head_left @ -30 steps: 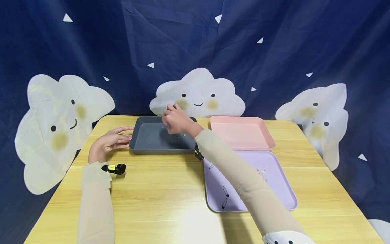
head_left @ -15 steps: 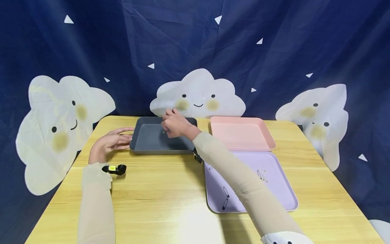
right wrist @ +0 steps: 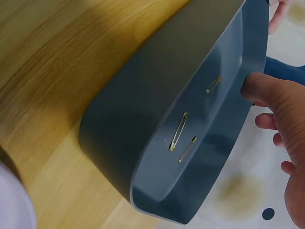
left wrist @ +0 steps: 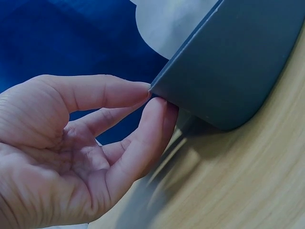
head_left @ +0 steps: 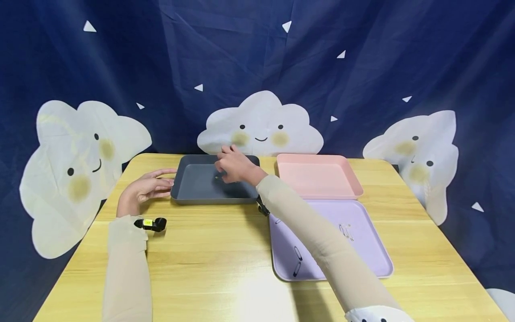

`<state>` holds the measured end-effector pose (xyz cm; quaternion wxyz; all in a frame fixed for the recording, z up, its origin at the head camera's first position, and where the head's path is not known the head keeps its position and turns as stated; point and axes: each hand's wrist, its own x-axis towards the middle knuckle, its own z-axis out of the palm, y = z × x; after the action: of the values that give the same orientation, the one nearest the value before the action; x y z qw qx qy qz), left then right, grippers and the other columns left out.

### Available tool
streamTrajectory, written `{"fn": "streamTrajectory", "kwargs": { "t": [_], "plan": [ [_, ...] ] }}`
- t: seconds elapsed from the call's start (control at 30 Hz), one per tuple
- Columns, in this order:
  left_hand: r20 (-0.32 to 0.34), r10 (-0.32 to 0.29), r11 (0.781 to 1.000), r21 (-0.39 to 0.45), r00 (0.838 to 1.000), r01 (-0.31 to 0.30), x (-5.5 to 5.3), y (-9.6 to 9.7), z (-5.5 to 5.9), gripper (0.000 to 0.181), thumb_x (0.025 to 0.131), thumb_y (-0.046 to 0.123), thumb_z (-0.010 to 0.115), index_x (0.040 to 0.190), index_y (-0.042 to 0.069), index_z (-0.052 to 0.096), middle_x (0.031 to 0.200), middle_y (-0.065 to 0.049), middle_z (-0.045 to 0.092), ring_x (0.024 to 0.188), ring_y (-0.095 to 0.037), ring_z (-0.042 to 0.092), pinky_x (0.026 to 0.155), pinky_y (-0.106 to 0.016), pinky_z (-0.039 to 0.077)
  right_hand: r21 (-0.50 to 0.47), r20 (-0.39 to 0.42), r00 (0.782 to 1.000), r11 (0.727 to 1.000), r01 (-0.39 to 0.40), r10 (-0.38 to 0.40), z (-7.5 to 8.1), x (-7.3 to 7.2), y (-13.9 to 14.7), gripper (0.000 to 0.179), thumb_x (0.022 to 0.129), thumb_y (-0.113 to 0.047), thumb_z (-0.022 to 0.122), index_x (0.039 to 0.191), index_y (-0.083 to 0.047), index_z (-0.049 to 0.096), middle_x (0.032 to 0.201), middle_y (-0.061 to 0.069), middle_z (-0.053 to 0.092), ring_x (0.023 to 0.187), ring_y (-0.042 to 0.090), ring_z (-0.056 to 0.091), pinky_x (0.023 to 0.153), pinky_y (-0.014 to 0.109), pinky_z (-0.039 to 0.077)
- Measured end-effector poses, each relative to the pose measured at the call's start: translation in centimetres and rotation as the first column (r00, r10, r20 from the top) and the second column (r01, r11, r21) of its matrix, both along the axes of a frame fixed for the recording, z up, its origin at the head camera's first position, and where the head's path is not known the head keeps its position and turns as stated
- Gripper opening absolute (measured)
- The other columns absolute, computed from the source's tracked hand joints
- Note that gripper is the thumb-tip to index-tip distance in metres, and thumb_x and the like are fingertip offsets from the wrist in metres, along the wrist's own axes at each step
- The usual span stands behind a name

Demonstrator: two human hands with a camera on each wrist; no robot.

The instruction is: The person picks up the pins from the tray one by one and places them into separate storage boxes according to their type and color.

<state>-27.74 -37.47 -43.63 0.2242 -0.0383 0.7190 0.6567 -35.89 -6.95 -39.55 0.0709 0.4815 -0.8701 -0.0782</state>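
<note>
A shallow dark grey tray stands at the back of the table. My left hand is at its left end, fingertips touching the outside of the end wall; the left wrist view shows the digits bent loosely against the tray corner. Over the tray's right half hovers my right hand, fingers loosely bent. In the right wrist view, three safety pins lie inside: one safety pin near the thumb but apart from it, a longer safety pin, and a small safety pin. Nothing shows between the fingers.
Right of the grey tray is a pink tray. In front of that lies a flat lilac tray with several safety pins, partly covered by the right sleeve. A blue curtain with clouds hangs behind the table.
My right hand has lowered slightly toward the grey tray's floor, and a safety pin beneath it now shows at its left side. The left hand has stayed in place.
</note>
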Motion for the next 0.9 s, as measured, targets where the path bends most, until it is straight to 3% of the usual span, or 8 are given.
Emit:
{"fn": "streamTrajectory", "kwargs": {
  "t": [0.53,0.9],
  "plan": [
    [-0.007,-0.012,1.0,-0.003,1.0,0.012,-0.3,-0.1,-0.1,0.066,0.102,0.01,0.061,0.159,0.016,0.03,0.11,0.012,0.071,0.101,-0.005,0.071,0.087,-0.024,0.059,0.027,-0.025,1.0,1.0,-0.001,0.002,1.3,0.4,1.3,0.015,0.09,-0.03,0.072,0.101,-0.02,0.074,0.103,-0.001,0.06,0.101,0.024,0.037,0.087,0.038,0.023],
    [-0.033,-0.054,0.999,0.006,0.998,0.054,-0.1,-0.5,-0.4,0.065,0.102,0.007,0.058,0.16,0.014,0.028,0.114,0.01,0.07,0.104,-0.005,0.07,0.089,-0.024,0.058,-0.032,-0.024,0.999,0.999,-0.041,0.04,3.0,1.1,4.1,0.015,0.087,-0.03,0.075,0.099,-0.021,0.075,0.101,-0.001,0.061,0.101,0.024,0.039,0.089,0.042,0.027]
  ]
}}
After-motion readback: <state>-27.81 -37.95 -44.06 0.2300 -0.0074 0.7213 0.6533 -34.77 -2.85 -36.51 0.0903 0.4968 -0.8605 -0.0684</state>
